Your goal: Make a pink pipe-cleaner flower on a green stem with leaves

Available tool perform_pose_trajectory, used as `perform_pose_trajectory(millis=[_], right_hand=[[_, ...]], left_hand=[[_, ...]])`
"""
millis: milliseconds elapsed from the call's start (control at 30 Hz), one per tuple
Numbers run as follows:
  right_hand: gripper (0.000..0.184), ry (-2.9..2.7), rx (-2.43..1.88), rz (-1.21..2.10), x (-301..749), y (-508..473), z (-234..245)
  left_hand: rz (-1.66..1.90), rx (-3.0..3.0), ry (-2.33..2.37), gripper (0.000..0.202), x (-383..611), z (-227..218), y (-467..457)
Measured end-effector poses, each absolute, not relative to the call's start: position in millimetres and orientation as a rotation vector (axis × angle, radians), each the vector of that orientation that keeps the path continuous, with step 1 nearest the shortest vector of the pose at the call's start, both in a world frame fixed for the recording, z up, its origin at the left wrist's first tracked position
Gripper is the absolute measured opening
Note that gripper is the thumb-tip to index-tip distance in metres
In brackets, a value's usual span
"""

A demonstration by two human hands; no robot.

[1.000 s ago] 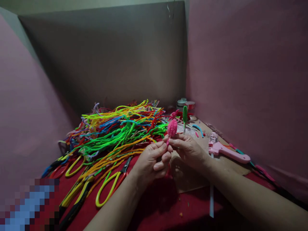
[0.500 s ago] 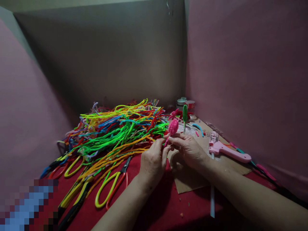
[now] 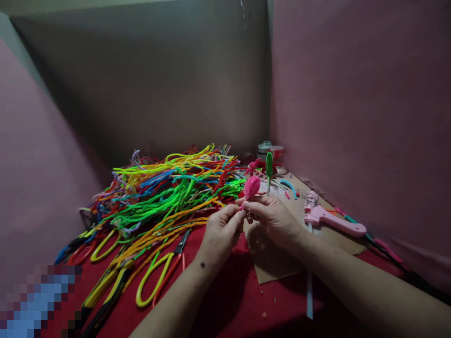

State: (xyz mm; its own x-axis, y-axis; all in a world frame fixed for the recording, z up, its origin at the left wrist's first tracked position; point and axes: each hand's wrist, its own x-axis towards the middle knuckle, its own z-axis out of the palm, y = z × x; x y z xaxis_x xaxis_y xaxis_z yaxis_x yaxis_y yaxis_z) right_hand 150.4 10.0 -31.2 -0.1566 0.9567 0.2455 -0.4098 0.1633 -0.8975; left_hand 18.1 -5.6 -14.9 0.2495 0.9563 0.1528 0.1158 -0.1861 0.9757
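A pink fuzzy pipe-cleaner petal (image 3: 252, 187), rounded at the top with a twisted stem below, is held upright between both hands. My left hand (image 3: 223, 230) pinches the lower end of its stem. My right hand (image 3: 273, 216) grips it just under the rounded part, thumb and fingers closed. The fingertips hide most of the stem. Right behind the petal stand a green pipe-cleaner leaf (image 3: 269, 165) and a pink pipe-cleaner flower (image 3: 252, 166).
A heap of colourful pipe cleaners (image 3: 169, 188) lies to the left. In front of it are yellow-and-red scissors (image 3: 155, 279) and yellow-black pliers (image 3: 109, 291). A pink glue gun (image 3: 334, 221) rests on cardboard (image 3: 271, 263) at the right. Jars (image 3: 264, 148) stand at the back, over red cloth (image 3: 225, 300).
My left hand has turned and its fingers have shifted on the stem, more thumb-forward now. The petal has tilted and turned slightly. The whole view has shifted a little.
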Motion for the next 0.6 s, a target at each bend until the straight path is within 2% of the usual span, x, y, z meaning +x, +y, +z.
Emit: perform_pose_trajectory(millis=[367, 600], right_hand=[[0.016, -1.112, -0.573, 1.467, 150.7, 8.3, -29.4], [0.022, -1.126, -0.462, 1.595, 151.4, 9.5, -29.6]], left_hand=[[0.850, 1.090, 0.654, 0.021, 10.4, -13.6, -0.8], [0.839, 0.986, 0.594, 0.017, 9.8, -11.4, -2.8]])
